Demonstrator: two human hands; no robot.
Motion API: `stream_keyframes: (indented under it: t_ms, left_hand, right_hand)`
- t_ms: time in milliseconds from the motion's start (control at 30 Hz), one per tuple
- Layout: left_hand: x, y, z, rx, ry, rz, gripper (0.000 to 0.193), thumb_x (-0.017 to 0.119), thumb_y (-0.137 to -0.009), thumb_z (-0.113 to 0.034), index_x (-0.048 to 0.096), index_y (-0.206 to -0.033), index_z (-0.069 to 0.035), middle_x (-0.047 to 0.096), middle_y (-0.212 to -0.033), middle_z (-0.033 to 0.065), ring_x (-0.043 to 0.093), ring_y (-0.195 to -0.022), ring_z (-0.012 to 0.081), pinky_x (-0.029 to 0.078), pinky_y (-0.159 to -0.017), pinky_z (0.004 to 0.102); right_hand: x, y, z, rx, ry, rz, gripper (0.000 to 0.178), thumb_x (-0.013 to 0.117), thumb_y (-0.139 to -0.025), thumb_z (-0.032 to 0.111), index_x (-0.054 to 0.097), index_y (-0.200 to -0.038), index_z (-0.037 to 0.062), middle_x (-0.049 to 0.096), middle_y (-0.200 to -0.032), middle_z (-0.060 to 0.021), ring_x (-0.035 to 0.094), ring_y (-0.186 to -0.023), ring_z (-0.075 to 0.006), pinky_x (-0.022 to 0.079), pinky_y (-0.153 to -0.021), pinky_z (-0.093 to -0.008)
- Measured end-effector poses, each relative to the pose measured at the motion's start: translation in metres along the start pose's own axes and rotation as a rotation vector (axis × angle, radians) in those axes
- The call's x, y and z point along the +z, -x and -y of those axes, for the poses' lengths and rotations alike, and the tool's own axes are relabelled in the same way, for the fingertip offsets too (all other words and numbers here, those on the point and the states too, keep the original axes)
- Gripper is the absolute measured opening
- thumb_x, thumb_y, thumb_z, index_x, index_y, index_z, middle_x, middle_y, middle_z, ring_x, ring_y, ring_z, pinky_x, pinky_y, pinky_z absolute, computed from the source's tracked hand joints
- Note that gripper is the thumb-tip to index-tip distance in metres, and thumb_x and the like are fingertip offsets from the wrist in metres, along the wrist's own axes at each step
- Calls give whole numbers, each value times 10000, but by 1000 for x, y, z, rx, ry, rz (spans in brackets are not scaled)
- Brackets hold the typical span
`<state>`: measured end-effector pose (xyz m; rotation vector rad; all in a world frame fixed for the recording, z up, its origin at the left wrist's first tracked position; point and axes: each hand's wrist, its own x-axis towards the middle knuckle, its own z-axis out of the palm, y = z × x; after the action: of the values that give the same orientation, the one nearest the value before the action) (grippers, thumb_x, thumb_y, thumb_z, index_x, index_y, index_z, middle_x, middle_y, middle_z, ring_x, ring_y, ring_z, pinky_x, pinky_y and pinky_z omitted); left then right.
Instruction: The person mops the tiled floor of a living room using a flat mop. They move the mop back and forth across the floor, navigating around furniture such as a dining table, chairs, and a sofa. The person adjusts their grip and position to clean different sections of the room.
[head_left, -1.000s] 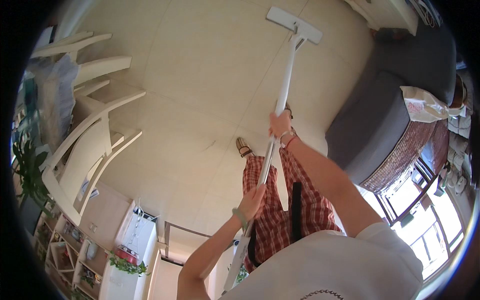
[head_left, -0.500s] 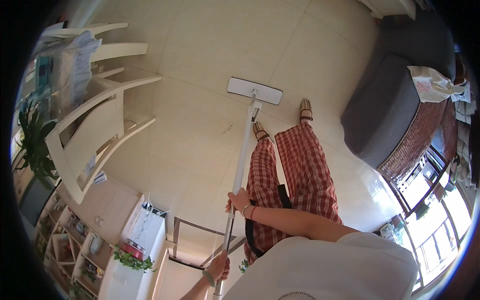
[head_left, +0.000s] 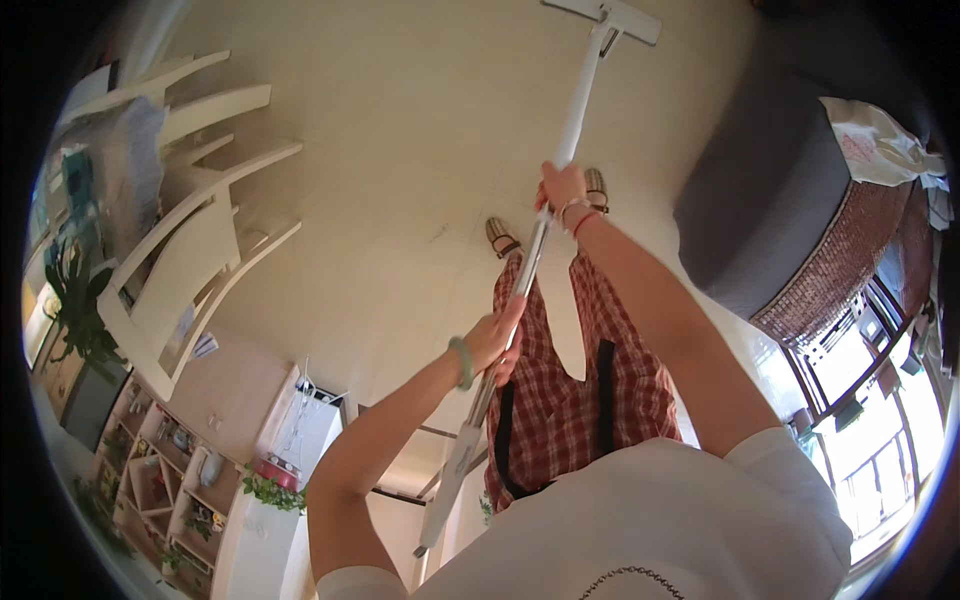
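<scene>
Both my hands grip the long white and silver handle of a flat mop (head_left: 578,110). My right hand (head_left: 563,188), with a red band and a bracelet at the wrist, is wrapped round the pole at its middle. Lower down, nearer my body, my left hand (head_left: 494,338) holds the metal part, a green bangle on its wrist. The white rectangular mop head (head_left: 630,20) lies on the floor at the far edge of the view, partly cut off. The pole slants from there down to its butt end (head_left: 422,548) beside my waist.
Cream chairs (head_left: 190,260) stand at the left near a leafy plant (head_left: 75,300). A grey sofa (head_left: 760,200) with a woven mat (head_left: 835,260) and a pale bag (head_left: 868,140) is at the right. Shelves (head_left: 165,480) and a white cabinet (head_left: 320,440) stand lower left. Pale tiled floor (head_left: 400,150) lies between.
The mop head has slid away from me and to the right. Both hands have moved forward with the pole, and my arms are stretched further out.
</scene>
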<state>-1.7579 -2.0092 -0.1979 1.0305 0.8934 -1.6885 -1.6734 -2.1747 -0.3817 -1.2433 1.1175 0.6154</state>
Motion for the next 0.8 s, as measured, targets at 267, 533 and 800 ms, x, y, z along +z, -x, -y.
stream_keyframes:
  t_ms: [267, 533, 800]
  left_hand:
    - [103, -100, -109, -1, -33, 91, 709, 399, -790, -792, 366, -714, -88, 335, -520, -7, 363, -389, 121, 403, -392, 337]
    - [124, -94, -63, -60, -190, 104, 698, 348, -813, -786, 362, -682, -101, 340, -528, -10, 369, -398, 115, 430, -391, 339]
    - [51, -10, 51, -105, -207, -29, 485, 381, -958, -560, 384, -807, -99, 309, -547, -38, 307, -398, 68, 306, -355, 256]
  right_hand:
    - [-142, -99, 85, 5, 92, -164, 218, 507, -853, 160, 496, -755, -36, 539, -542, -106, 549, -414, -220, 446, -380, -368]
    - [-183, -67, 13, -5, -61, -215, 266, 547, -864, 169, 459, -720, -37, 479, -519, -100, 489, -374, -213, 419, -343, -371]
    - [-100, 30, -118, 102, -383, -199, 238, 554, -877, 175, 416, -843, -16, 462, -545, -87, 473, -372, -205, 405, -313, -366]
